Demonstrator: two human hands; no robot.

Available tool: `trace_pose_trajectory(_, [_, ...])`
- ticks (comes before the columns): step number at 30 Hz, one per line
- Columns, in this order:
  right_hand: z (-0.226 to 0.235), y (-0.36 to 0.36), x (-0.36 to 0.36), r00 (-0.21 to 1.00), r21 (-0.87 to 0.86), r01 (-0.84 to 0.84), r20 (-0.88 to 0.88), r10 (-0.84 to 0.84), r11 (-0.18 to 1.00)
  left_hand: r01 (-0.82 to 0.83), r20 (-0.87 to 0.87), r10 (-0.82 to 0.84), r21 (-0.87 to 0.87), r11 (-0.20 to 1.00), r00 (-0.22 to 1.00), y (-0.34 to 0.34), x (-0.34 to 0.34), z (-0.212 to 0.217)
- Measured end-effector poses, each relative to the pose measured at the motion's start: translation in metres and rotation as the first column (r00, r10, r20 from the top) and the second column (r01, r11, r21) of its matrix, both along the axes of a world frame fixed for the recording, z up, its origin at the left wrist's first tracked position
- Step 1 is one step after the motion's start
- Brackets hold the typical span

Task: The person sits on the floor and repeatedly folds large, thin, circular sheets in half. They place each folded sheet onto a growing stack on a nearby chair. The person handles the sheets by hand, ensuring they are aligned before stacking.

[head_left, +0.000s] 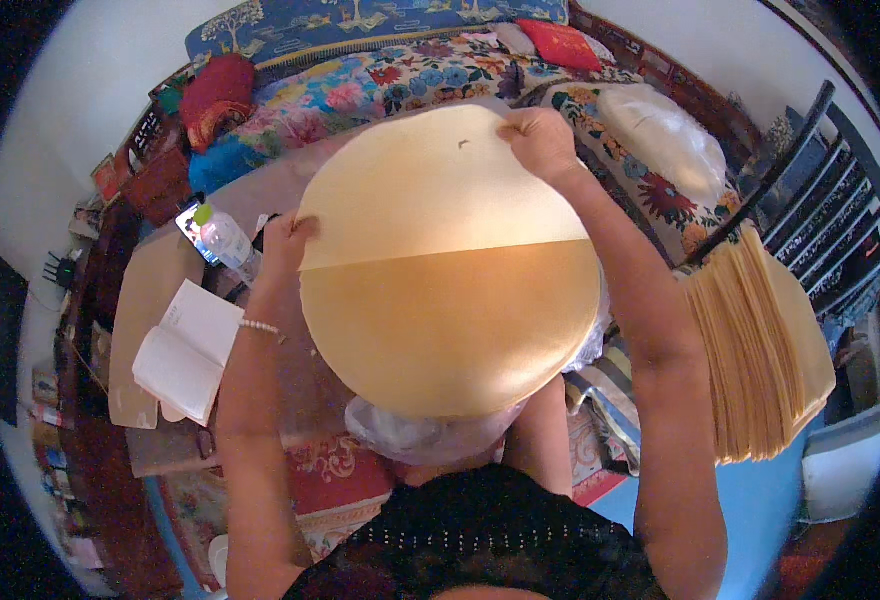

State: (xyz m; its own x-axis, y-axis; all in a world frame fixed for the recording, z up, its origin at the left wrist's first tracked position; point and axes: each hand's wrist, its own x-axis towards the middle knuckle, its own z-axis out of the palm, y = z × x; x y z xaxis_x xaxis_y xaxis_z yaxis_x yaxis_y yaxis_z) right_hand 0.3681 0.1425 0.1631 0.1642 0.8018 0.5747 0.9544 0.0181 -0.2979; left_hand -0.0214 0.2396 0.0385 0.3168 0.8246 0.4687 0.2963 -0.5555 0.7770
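A large round gold-yellow sheet (450, 320) with a smooth sheen is stretched out in front of me. A straight line runs across its middle; the upper half looks paler than the lower. Near its top edge is a small dark mark. My left hand (288, 242) grips the sheet's left edge, close to that line. At the upper right edge, my right hand (543, 142) pinches it with fingers closed. A clear plastic bag (430, 435) shows under the sheet's lower edge, above my lap. Whether the sheet is cloth or paper, I cannot tell.
At right stands a thick stack of similar gold sheets (750, 350) beside a black metal rack (840, 190). An open notebook (192, 350), a plastic bottle (228, 240) and a phone (192, 228) lie at left. Behind is a seat with floral covers (390, 85) and a filled plastic bag (665, 140).
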Motion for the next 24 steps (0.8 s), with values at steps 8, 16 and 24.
trace_pose_trajectory(8, [0.068,0.039,0.045,0.999,0.252,0.034,0.006,-0.037,0.967,-0.167,-0.203,0.231,0.288,0.943,0.952,0.046,0.050,0.125])
trace_pose_trajectory(16, [0.151,-0.036,0.041,0.997,0.450,-0.019,0.076,-0.017,0.893,-0.255,0.137,0.216,0.483,0.838,0.967,0.002,0.055,0.198])
trace_pose_trajectory(24, [-0.006,-0.203,0.005,0.929,0.351,-0.314,0.305,0.209,0.882,-0.112,0.163,0.055,0.359,0.927,0.985,-0.107,0.004,0.035])
